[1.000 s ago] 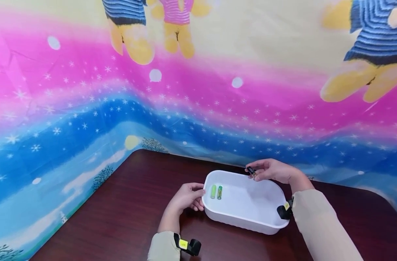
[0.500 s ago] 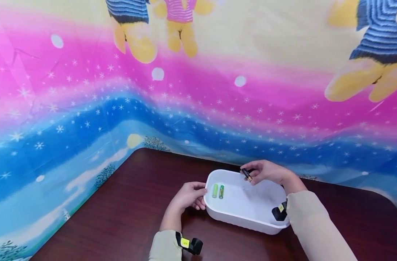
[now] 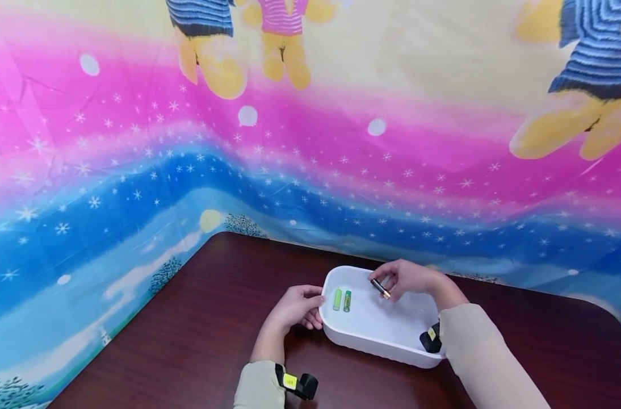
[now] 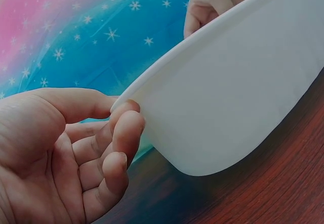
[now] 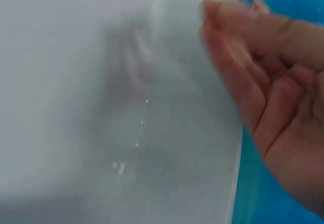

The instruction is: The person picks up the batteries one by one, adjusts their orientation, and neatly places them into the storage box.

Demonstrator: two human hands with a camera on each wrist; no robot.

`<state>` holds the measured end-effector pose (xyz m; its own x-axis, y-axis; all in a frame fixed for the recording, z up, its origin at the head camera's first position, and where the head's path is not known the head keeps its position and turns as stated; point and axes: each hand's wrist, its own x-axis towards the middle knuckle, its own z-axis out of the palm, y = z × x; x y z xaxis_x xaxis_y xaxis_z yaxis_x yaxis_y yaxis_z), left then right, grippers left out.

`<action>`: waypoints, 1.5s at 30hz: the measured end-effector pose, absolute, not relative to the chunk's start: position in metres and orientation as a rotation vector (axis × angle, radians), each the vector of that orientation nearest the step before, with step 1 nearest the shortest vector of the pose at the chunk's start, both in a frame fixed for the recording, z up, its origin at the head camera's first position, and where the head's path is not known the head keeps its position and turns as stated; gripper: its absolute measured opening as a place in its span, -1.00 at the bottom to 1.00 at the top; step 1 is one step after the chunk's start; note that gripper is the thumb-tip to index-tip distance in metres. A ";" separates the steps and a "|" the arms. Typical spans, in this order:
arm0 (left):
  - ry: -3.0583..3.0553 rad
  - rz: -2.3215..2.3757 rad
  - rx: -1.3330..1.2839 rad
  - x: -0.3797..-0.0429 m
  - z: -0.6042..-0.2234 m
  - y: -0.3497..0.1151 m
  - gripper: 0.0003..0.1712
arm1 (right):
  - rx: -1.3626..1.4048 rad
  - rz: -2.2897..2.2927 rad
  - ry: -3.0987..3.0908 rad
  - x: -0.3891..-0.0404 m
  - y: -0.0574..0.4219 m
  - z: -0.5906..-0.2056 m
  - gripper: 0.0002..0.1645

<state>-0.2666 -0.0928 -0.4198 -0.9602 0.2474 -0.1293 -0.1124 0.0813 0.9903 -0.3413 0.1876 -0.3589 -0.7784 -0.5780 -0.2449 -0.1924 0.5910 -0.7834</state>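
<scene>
A black battery [image 3: 380, 288] with a gold end is pinched between thumb and fingers of my right hand [image 3: 412, 278], over the back part of a white plastic basin [image 3: 382, 347]. In the right wrist view that hand [image 5: 278, 72] blurs above the basin's floor [image 5: 61, 107], and the battery is hidden. My left hand [image 3: 295, 308] grips the basin's left end. The left wrist view shows its thumb on the rim and its other fingers [image 4: 126, 133] curled below, against the outer wall. Inside, a light green battery [image 3: 337, 300] and a darker green battery [image 3: 347, 301] lie side by side.
The basin stands on a dark reddish-brown table [image 3: 218, 307] with rounded corners. Behind it hangs a printed cloth [image 3: 310, 147] with snowflakes and bears. A small black camera [image 3: 305, 386] sits on the left wrist, another camera [image 3: 431, 339] on the right.
My right hand has moved left and lower with the black battery, from the basin's back rim to over its inside. My left hand keeps its hold on the rim.
</scene>
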 end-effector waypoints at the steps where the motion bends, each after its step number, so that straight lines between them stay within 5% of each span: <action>1: 2.097 1.962 0.132 -0.266 -0.420 -0.093 -0.55 | -0.616 -0.984 2.389 -0.340 0.183 -0.359 -0.31; 45: 2.094 1.966 0.132 -0.266 -0.419 -0.091 -0.56 | -0.758 -0.532 2.713 -0.333 0.124 -0.401 -0.37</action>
<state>-0.2658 -0.0915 -0.4186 -0.9607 0.2453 -0.1297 -0.1141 0.0771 0.9905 -0.3333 0.1237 -0.4013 -0.8254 -0.5413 -0.1603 -0.4406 0.7952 -0.4164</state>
